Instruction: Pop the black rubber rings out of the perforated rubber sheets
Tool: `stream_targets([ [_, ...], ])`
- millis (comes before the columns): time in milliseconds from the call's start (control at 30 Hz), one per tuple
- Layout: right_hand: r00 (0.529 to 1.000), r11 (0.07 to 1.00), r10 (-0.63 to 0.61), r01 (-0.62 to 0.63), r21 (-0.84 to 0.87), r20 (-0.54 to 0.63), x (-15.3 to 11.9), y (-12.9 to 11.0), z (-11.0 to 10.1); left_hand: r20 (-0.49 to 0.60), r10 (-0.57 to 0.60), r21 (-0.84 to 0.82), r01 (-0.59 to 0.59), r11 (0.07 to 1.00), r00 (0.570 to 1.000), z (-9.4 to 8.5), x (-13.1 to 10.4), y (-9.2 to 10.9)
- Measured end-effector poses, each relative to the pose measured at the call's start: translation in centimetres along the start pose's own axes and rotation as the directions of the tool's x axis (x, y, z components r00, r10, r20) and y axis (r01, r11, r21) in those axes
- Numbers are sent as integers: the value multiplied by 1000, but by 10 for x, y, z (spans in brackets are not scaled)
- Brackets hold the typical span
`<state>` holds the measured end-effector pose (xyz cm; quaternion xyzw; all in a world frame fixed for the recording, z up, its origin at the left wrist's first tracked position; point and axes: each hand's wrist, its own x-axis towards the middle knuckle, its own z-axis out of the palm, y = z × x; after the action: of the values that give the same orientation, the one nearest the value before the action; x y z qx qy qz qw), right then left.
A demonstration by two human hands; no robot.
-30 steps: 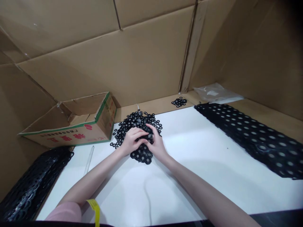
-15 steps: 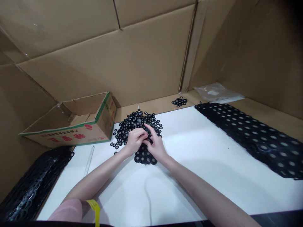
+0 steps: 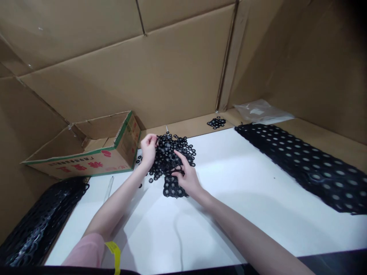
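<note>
Black rings (image 3: 169, 147) heaped beside left fingers (image 3: 151, 139), dotted sheet (image 3: 171, 188) at right fingers (image 3: 181, 157)

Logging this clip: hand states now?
Left hand: curled closed at the black rings; anything held can't be told.
Right hand: partly open over the rings; any grip can't be told.

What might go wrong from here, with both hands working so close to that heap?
Stray rings lie just off the heap, so the left hand, at its left edge, could scatter more.

Loose rings might get mixed up with the dotted black piece by the right hand; both are dark.

The left forearm may nudge the thin clear strip beside it.
</note>
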<state>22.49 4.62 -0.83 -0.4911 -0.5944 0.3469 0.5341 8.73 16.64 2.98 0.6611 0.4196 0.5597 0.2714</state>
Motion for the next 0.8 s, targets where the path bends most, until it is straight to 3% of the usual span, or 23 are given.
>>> stream_targets([
  [100,998,1000,19,-18,14,-65,1,0,0,-37,107,96,-103,990,994,-9,17,-7],
  [200,996,997,38,-33,73,-75,3,3,0,132,221,279,-250,927,966,-11,17,-16],
  [300,995,993,63,-54,104,-79,4,7,-2,299,216,380,-324,866,929,-10,13,-24],
  [367,992,990,83,-72,123,-91,5,8,-2,330,197,400,-326,857,923,-12,10,-25],
  [567,985,956,119,-80,283,-123,10,10,-3,325,291,283,-386,878,900,-25,-12,3],
  [733,981,908,134,-65,413,-139,12,12,-3,505,381,140,-509,849,775,-30,-45,15],
  [800,979,902,149,-78,424,-139,12,13,-4,532,387,147,-532,834,753,-28,-53,10],
])
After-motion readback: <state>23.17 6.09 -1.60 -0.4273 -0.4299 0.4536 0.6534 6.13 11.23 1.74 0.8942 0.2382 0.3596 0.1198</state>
